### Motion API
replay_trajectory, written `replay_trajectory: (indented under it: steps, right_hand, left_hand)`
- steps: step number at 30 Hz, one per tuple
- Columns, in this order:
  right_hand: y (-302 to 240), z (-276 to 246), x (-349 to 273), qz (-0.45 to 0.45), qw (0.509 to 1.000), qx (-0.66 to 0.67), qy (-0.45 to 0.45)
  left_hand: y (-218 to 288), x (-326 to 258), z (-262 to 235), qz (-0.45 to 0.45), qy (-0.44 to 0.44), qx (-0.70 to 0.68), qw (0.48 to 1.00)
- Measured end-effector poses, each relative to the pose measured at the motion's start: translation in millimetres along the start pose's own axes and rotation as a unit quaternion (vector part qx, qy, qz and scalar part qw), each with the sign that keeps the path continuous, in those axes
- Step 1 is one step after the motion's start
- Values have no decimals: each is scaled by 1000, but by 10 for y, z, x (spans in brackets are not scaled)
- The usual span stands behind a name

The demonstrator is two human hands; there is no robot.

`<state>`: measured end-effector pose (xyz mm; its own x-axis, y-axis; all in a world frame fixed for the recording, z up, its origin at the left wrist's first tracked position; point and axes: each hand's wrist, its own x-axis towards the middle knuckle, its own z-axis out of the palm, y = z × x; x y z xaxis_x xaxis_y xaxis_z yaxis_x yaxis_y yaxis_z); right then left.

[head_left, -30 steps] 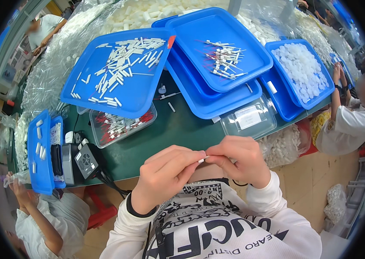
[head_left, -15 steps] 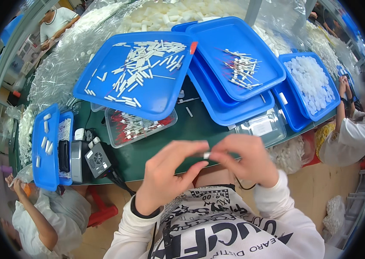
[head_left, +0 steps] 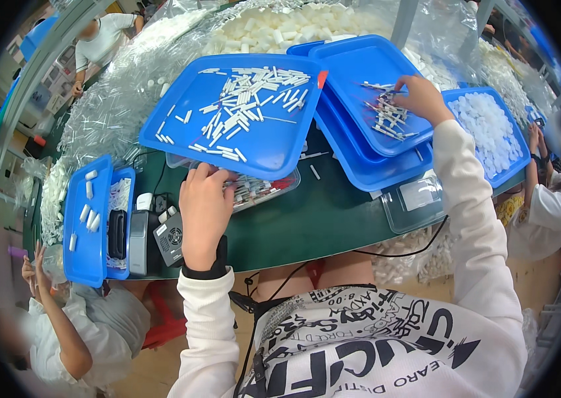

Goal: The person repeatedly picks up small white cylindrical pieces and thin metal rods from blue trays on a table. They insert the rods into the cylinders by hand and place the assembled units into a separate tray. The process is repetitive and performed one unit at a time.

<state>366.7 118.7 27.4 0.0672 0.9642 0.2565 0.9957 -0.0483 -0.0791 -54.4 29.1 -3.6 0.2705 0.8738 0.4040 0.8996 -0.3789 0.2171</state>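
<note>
My left hand (head_left: pixel 206 204) is over the clear plastic box (head_left: pixel 264 199), beside the near edge of the large blue tray (head_left: pixel 274 156). Its fingers are bent and its thumb stands apart; no held thing shows. The box contains thin white sticks with red parts, partly covered by the hand and tray. On the right, my right hand (head_left: pixel 424 99) reaches into another blue tray (head_left: pixel 360 60), fingertips closed at a pile of thin white sticks with red ends (head_left: pixel 390 119). Whatever lies between those fingertips is too small to make out. Short white tubes (head_left: pixel 244 99) are scattered over the large tray.
A blue tray of translucent white pieces (head_left: pixel 483 126) stands at right, near an empty-looking clear box (head_left: pixel 413 202). At left are a blue tray with white cylinders (head_left: pixel 78 242) and a grey device with a fan grille (head_left: pixel 171 232). Bagged parts line the back; other people sit on both sides.
My hands have parted from in front of my body, where they held a small white piece together. The left went to the clear box, the right to the right-hand tray. The view has shifted.
</note>
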Motion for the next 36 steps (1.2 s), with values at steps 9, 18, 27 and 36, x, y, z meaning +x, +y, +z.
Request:
replay_trajectory:
  steps: [9, 18, 27, 36]
  right_hand:
    - [-1300, -267, -167, -234, 955, 171, 60]
    - [-1803, 139, 338, -272, 950, 110, -109]
    - [-1767, 278, 273, -239, 960, 134, -63]
    - [-1813, 278, 263, -222, 962, 149, -61]
  left_hand:
    - [68, -22, -73, -6, 57, 60, 997]
    - [120, -125, -266, -40, 90, 118, 988]
    - [225, -304, -528, -185, 53, -140, 971]
    - [302, -273, -517, -141, 148, -501, 841]
